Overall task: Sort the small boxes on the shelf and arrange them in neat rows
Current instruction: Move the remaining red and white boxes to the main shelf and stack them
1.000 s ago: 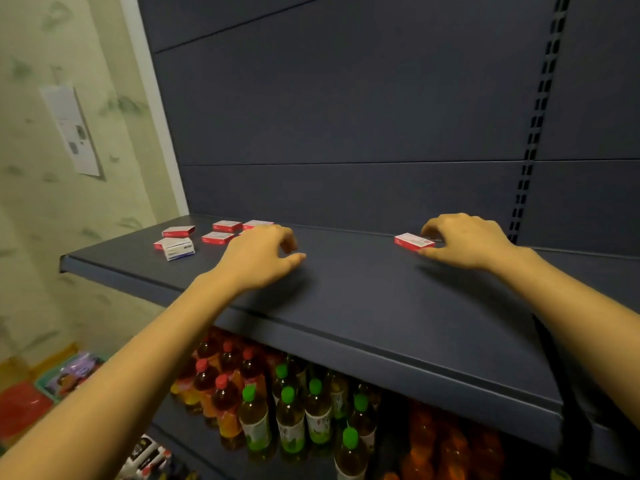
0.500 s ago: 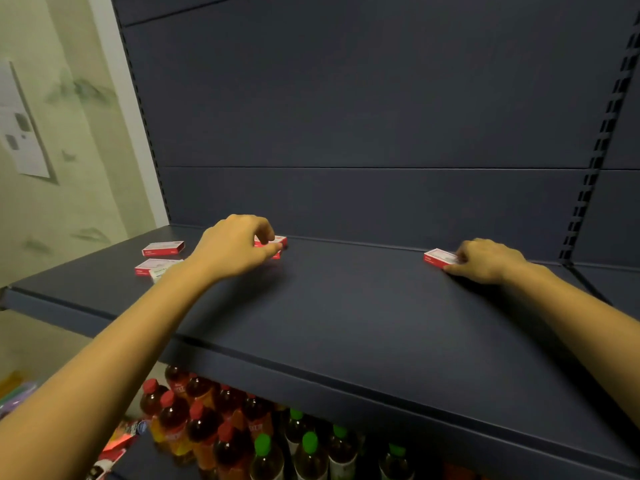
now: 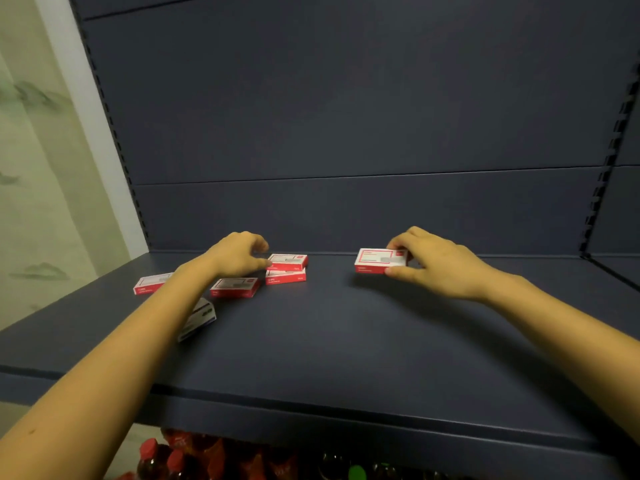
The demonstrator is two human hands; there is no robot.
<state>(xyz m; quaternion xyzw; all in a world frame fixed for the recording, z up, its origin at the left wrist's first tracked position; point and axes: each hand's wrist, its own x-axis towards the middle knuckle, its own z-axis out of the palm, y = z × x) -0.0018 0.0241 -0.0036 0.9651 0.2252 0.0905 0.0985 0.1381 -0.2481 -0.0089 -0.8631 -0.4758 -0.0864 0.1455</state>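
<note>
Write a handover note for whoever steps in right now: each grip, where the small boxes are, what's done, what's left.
Left grip: pinches the left end of the top box, which lies on a second box.
Right grip: holds the lone box by its right end, apart to the right.
Others: near red box just left of the stack, far red box farther left, white box toward the shelf front, partly under the forearm.
Done: one pair stacked.
Left: bring the lone box over, line all six into neat rows.
</note>
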